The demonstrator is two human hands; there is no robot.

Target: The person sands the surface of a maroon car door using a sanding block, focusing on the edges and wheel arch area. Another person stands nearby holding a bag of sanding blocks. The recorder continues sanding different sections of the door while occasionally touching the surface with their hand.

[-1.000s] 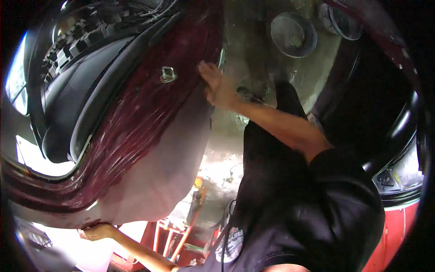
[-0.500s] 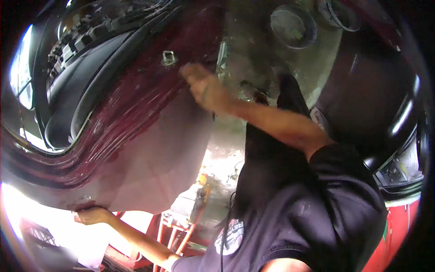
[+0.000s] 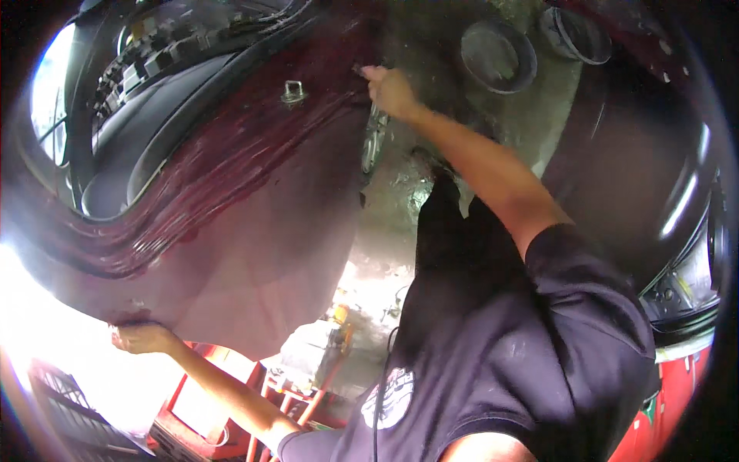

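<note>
A large dark red car body panel (image 3: 254,208) curves across the left half of the view. Its lower part has a dull, pinkish-grey finish, while streaks run along its darker upper band. Against its lower left edge rests my left hand (image 3: 142,337), fingers curled; whatever they grip is hidden. Farther up, my right hand (image 3: 394,94) has its fingers drawn together at the panel's far right edge. A small dark bit shows at those fingertips, too small to name. A metal latch loop (image 3: 293,92) sticks out of the panel's upper band.
Two round pails (image 3: 499,55) (image 3: 577,35) stand on the floor (image 3: 389,223) at the far side. Another dark, glossy car body part (image 3: 631,169) lies to the right. Below the panel is an orange-legged stand (image 3: 308,400) with things on it; a black seat (image 3: 142,115) shows at upper left.
My right hand has moved farther away and to the right along the panel's upper part. My left hand stays at the lower edge. The whole view has shifted slightly.
</note>
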